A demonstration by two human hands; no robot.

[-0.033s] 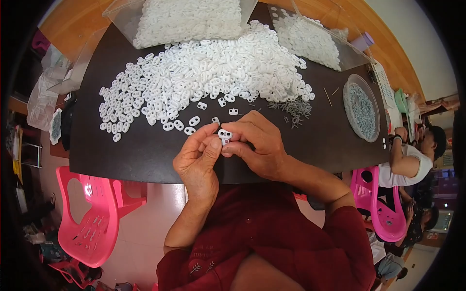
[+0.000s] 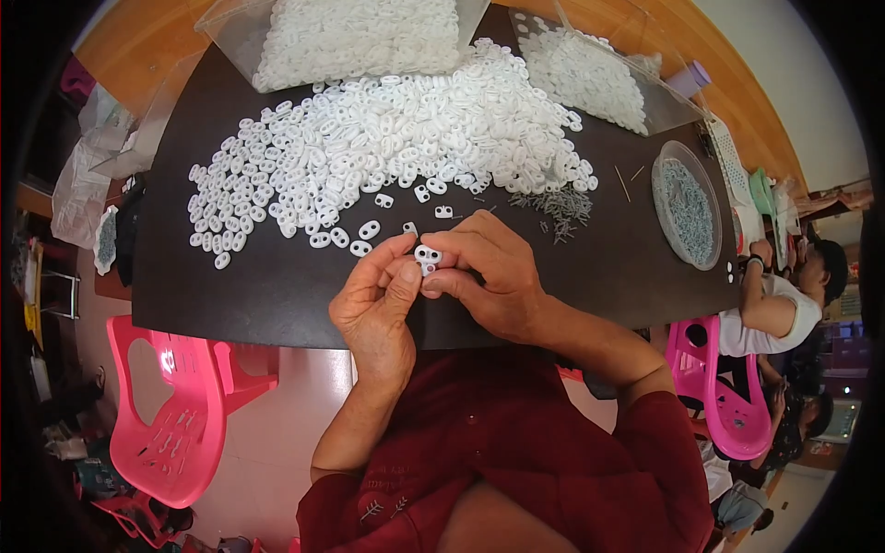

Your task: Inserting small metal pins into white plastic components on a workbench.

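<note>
Over the near half of the dark table, my left hand (image 2: 380, 304) and my right hand (image 2: 493, 276) meet, thumbs and fingertips pinched around small white plastic pieces. The upper one is a white oval two-hole piece (image 2: 427, 252), its two dark holes facing up. Just below it, between the thumbs, a smaller white part (image 2: 428, 269) shows, partly covered by fingertips; whether the two are joined I cannot tell. A few loose white two-hole pieces (image 2: 369, 229) lie just beyond my hands. Farther off spreads a large heap of white oval pieces (image 2: 396, 129).
Grey screws (image 2: 562, 210) are scattered at the heap's right end. A round clear tub (image 2: 660, 217) of screws stands on the right. Clear bins (image 2: 233, 46) of white pieces sit at the back. A pink chair (image 2: 207, 405) is at left; another person (image 2: 784, 304) sits at right.
</note>
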